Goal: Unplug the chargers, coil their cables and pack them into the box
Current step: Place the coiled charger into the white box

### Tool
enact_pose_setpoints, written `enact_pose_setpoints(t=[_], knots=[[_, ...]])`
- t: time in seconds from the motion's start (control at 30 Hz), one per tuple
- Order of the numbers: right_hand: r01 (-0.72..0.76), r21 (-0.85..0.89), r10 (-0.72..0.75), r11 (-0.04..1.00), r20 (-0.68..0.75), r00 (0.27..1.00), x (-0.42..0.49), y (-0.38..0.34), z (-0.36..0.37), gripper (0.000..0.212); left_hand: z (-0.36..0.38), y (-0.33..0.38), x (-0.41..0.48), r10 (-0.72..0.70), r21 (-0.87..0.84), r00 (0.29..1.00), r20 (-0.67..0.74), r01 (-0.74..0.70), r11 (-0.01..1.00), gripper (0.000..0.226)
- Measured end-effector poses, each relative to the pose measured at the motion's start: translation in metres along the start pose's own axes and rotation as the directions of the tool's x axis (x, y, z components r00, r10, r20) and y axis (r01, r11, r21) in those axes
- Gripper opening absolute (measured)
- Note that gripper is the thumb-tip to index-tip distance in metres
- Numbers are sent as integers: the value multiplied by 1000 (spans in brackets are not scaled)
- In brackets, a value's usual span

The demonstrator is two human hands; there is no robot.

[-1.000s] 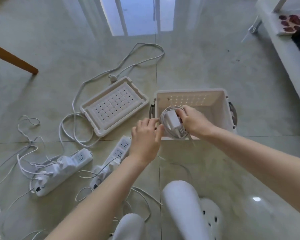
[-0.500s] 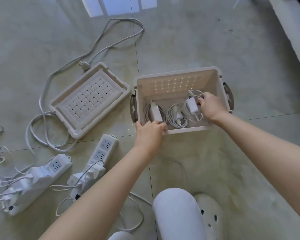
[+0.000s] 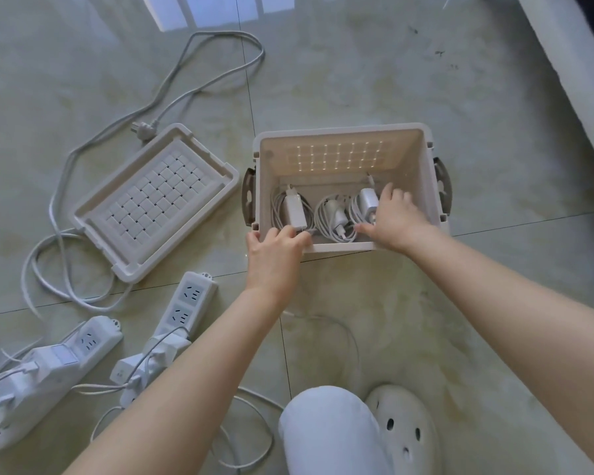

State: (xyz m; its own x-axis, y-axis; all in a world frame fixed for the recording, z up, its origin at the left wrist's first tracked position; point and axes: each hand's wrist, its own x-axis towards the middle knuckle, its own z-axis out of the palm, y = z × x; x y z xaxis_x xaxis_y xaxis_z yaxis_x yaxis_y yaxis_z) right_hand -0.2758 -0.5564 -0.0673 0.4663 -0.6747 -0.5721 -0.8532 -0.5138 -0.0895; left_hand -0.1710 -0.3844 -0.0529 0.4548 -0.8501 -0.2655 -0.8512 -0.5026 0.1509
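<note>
White charger [image 3: 368, 202] | in box [image 3: 340, 130] | just beside right hand [image 3: 399, 221] fingers [image 3: 388, 192]

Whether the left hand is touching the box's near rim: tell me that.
Touching. The head view shows the left hand with its fingers curled over the near rim of the box, by its left corner, with no gap.

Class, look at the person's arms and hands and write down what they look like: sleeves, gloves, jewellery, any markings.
The left arm and right arm are bare as far up as the picture shows, no sleeve in sight. The left hand and right hand are bare too: no gloves, rings, watch or bracelet, and no markings visible.
</note>
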Motion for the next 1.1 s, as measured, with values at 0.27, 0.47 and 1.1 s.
enact_pose_setpoints(t=[0.27, 0.47, 1.1], knots=[[-74, 172, 70, 982, 25, 997, 1, -2, 5, 36, 3, -2, 3, 17, 2, 999, -37, -17, 1000, 48], [110, 56, -98, 992, -188, 977, -15, -21, 13, 19, 1, -3, 4, 41, 21, 999, -16, -40, 999, 53], [872, 114, -878, 477, 17, 478, -115, -188, 91, 56, -2, -163, -169, -388, -201, 920, -60, 369, 907, 56]])
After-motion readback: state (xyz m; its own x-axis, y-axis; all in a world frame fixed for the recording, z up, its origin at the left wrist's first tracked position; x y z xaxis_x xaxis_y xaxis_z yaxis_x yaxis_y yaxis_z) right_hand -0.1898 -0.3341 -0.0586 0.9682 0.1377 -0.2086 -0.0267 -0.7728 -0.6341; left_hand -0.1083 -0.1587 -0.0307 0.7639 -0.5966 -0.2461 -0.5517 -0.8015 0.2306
